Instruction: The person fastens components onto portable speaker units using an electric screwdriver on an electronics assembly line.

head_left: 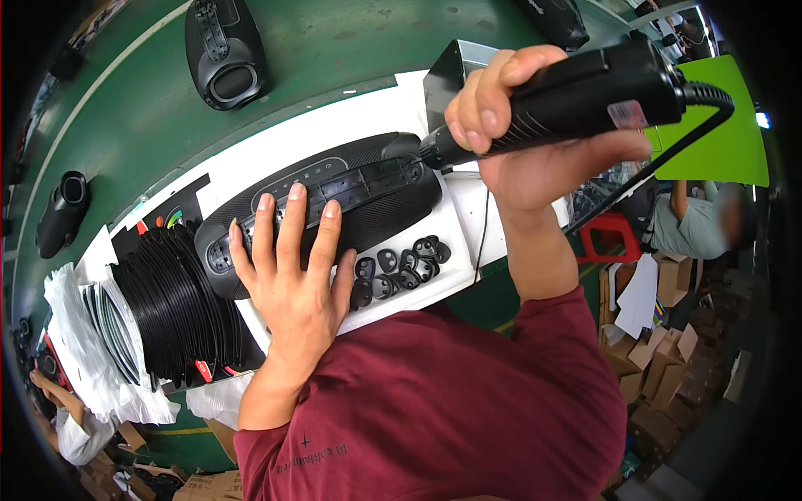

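A black portable speaker (380, 219) with mesh sides lies on the bench in front of me, a long recessed strip facing up. My left hand (299, 288) rests on it with fingers spread, steadying nothing between them. My right hand (535, 171) is wrapped round a black corded electric screwdriver (576, 92). The tool's nose meets the right end of the strip; its bit is too small to make out. Several small black rounded caps (408, 271) lie in a white tray (464, 250) by the speaker's near side.
Left of the speaker stands a row of thin black curved pieces (171, 292), with white plastic wrap (71, 342) beyond. Another speaker (224, 58) is on the green surface across from me. The screwdriver's cable (710, 125) loops down at right. A red stool (610, 238) and a person (697, 221) are farther right.
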The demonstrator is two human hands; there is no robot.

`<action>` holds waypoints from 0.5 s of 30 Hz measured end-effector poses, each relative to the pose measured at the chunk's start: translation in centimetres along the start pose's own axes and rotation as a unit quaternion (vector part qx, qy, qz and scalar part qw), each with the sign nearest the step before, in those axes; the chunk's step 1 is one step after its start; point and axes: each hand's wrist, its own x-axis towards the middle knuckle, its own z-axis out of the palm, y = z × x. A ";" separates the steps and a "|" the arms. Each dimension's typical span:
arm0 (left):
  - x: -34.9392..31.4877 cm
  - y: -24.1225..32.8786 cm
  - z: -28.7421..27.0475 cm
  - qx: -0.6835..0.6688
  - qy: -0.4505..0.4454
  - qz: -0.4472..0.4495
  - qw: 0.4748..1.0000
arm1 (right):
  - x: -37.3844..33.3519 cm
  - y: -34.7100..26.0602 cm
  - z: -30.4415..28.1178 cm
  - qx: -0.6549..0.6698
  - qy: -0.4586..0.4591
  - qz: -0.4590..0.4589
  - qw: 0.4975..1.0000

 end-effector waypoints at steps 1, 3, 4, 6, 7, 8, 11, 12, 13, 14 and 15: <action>0.0 0.0 0.0 0.002 0.000 0.002 1.000 | 0.1 0.1 -0.1 -0.015 0.002 0.010 1.000; 0.1 0.1 0.2 0.003 0.001 0.006 1.000 | 0.3 0.1 0.6 -0.075 0.034 0.043 0.996; 0.2 0.1 0.2 0.006 0.001 0.007 1.000 | 0.3 0.1 0.8 -0.076 0.035 0.042 0.996; 0.4 0.3 0.2 0.010 -0.002 0.014 1.000 | 0.1 0.0 1.2 -0.117 0.039 0.072 0.990; 0.4 0.5 0.2 0.014 0.003 0.012 1.000 | 0.0 -0.2 2.2 -0.151 0.075 0.104 0.980; 0.5 0.6 0.2 0.018 0.008 0.014 1.000 | -0.1 0.3 2.9 -0.151 0.119 0.071 0.979; 0.3 0.7 0.5 0.023 0.019 0.009 1.000 | 0.0 0.0 3.1 -0.190 0.101 0.038 0.976; 0.3 0.6 0.6 0.017 0.026 0.013 0.999 | -0.1 -1.4 2.9 -0.218 0.089 0.087 0.968; 0.2 0.7 0.5 0.017 0.023 0.012 1.000 | -0.6 -1.3 1.4 -0.098 0.052 0.009 0.994; 0.4 0.7 0.5 0.017 0.023 0.012 1.000 | -0.8 -1.2 -0.2 0.022 0.010 -0.071 0.997; 0.3 0.7 0.5 0.017 0.026 0.012 0.999 | -1.7 -3.2 -1.0 -0.026 0.008 -0.041 0.999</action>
